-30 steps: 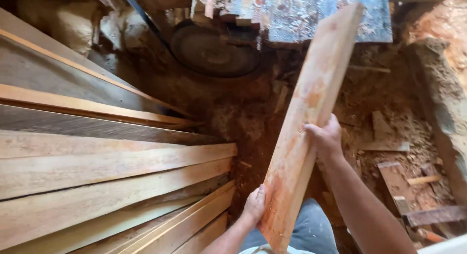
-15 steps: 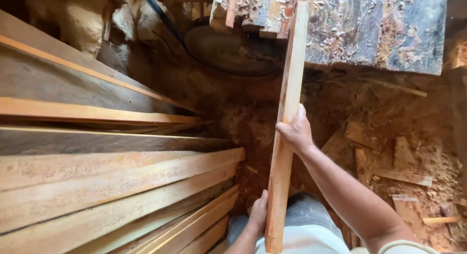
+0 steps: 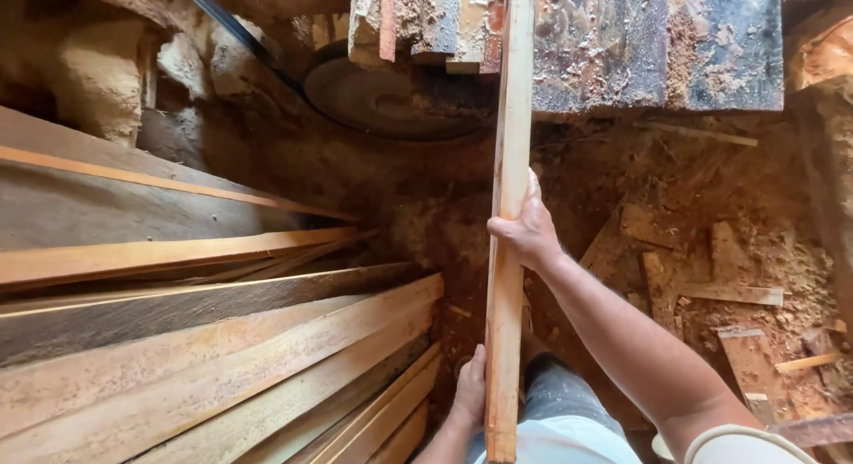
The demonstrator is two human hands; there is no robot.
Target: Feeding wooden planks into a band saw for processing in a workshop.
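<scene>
Both hands are on the plank [image 3: 506, 233] right now: my right hand [image 3: 526, 231] is wrapped around it about halfway up, and my left hand [image 3: 469, 388] is pressed flat against its left face near the bottom end, fingers open rather than curled. It's a long, narrow, pale-orange board standing nearly upright on its edge in the middle, its far end up against the grey slab [image 3: 622, 46]. To the left sits a stack of boards [image 3: 204, 357], and wood scraps [image 3: 711, 286] lie on the sawdusty ground to the right.
</scene>
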